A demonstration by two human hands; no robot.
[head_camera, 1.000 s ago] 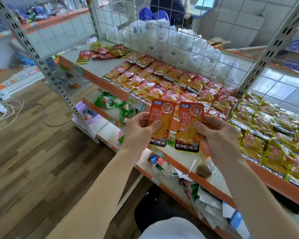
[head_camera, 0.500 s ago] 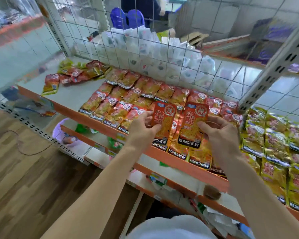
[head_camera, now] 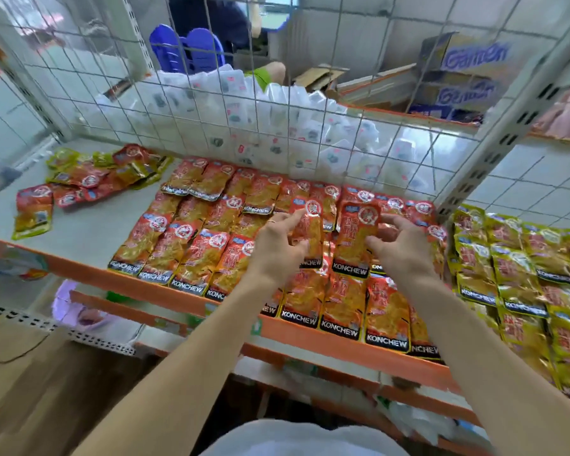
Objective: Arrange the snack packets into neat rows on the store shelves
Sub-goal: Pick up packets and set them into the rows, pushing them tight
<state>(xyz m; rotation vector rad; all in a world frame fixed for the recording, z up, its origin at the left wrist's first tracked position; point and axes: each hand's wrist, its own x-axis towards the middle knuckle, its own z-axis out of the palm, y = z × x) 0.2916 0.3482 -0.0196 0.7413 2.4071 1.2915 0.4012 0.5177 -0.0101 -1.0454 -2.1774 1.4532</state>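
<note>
Red KONCHEW snack packets lie in overlapping rows on the orange-edged shelf. My left hand pinches one red packet by its left edge, over the rows. My right hand pinches a second red packet by its right edge, just to the right of the first. Both packets are held upright and close together, low above the middle rows. A loose heap of red and green packets lies at the shelf's back left.
Yellow-green KONCHEW packets fill the neighbouring shelf on the right. A white wire grid backs the shelf, with white packets behind it. A perforated upright stands at the right. Lower shelves hold mixed goods.
Both hands have carried their packets forward and down over the shelf rows. The view has moved closer to the shelf.
</note>
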